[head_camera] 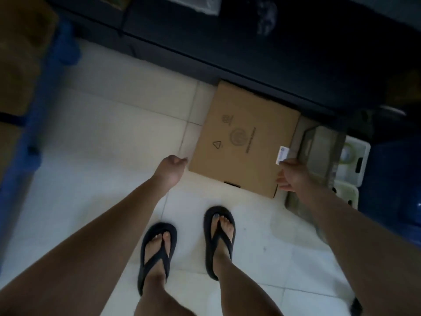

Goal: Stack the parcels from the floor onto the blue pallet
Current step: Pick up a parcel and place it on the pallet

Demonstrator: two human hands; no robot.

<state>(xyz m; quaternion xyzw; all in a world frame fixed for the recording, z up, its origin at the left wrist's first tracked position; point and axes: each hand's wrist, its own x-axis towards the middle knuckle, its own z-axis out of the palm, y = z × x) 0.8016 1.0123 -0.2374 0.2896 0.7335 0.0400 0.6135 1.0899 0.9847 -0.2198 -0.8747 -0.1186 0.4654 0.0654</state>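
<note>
Parcel [245, 137]: flat brown carton on the floor tiles, lying between the two hands and ahead of them, near edge running hand to hand. Looks near-square, long axis unclear. Left hand [174, 166] at near-left corner, fingers loosely curled, holding nothing, contact unsure. Right hand [293, 175] at near-right corner, by the side; whether it grips, cannot tell. White label [282, 155] by its thumb. Blue pallet [22, 142] well off beyond left hand, so likely a leftward carry
</note>
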